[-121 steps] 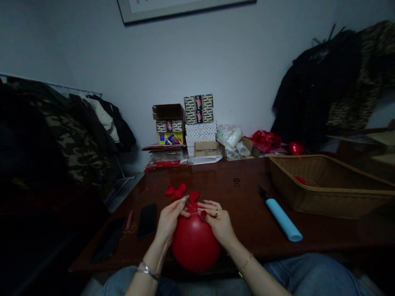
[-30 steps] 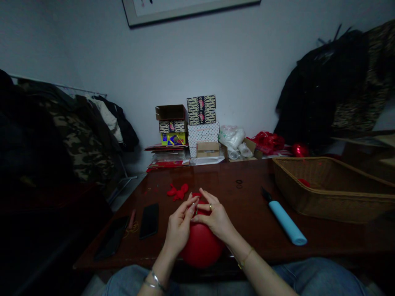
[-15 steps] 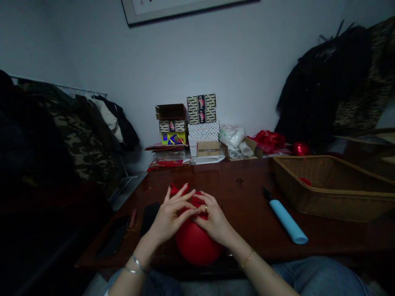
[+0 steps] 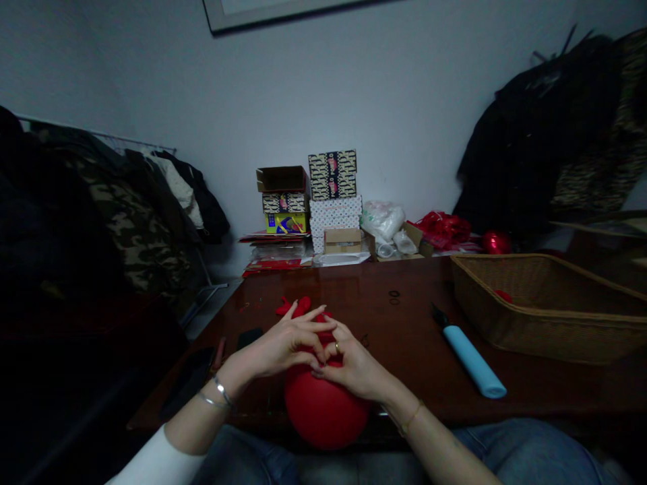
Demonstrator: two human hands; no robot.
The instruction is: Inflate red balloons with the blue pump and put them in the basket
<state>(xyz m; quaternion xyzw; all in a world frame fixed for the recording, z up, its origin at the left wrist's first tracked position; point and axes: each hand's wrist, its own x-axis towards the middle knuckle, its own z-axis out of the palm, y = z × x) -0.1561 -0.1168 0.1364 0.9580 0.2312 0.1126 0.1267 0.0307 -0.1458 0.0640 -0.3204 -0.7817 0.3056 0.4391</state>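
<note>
A round red balloon (image 4: 327, 412) hangs at the front edge of the brown table, below both hands. My left hand (image 4: 293, 342) comes in from the left, its thumb and index finger pinched at the balloon's top. Against it, my right hand (image 4: 351, 360), with a ring, pinches the same spot from the right. The balloon's neck is hidden between the fingertips. More red balloons (image 4: 302, 306) lie on the table just beyond my left hand. Right of the hands lies a light blue pump (image 4: 474, 360) with a black nozzle.
A wicker basket (image 4: 556, 330) stands at the right with something red inside. Small dark rings (image 4: 394, 297) lie mid-table. A dark phone (image 4: 187, 387) is at the left edge. Stacked boxes (image 4: 333, 222) and plastic bags (image 4: 383, 219) line the far side.
The balloon sits slightly lower. My left hand has turned flatter, its forearm swung outward to the left, showing a white sleeve. The red balloons behind it show more.
</note>
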